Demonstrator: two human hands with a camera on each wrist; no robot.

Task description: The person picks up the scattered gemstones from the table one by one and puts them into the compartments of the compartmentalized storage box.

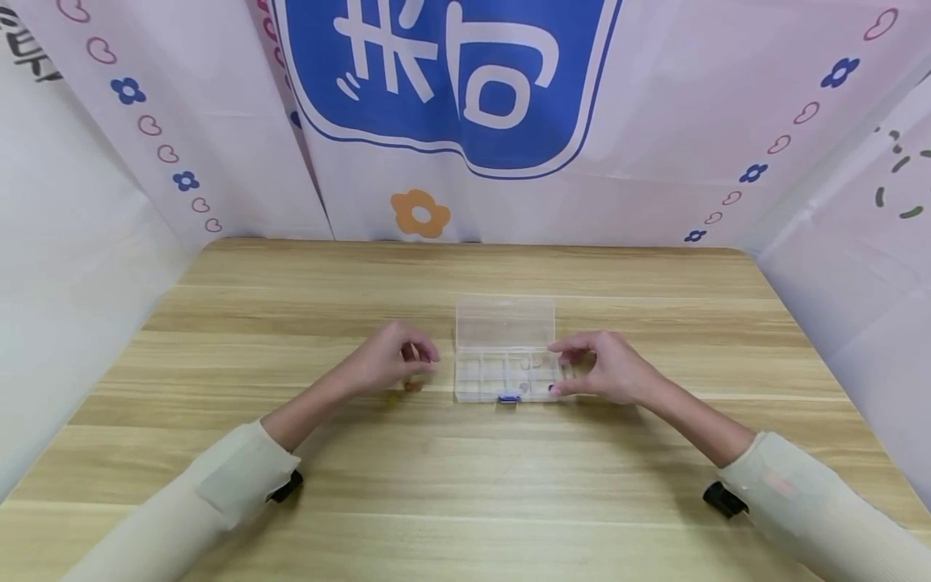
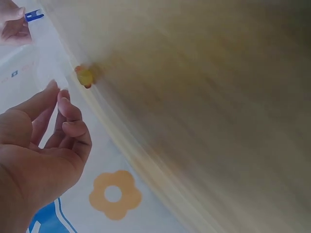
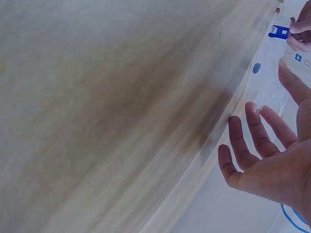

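A clear plastic compartment box (image 1: 480, 397) lies on the table with its lid (image 1: 505, 323) raised back and a blue latch (image 1: 509, 398) in front. Several small stones sit inside, among them a dark blue one (image 3: 256, 68). At the box's right end my right hand (image 1: 607, 372) holds it between thumb and index finger, the other fingers spread. Just left of the box, my left hand (image 1: 393, 356) has thumb and index fingertips together and seems to pinch a small pale piece, mostly hidden. Below that hand are small yellow and reddish-brown stones (image 2: 85, 76) on the tabletop.
The wood-grain table (image 1: 465, 485) ends at the back against a white printed cloth (image 1: 618, 210). Similar cloth hangs at both sides. A dark wrist device (image 1: 287, 487) shows under the left sleeve and another (image 1: 725, 499) under the right.
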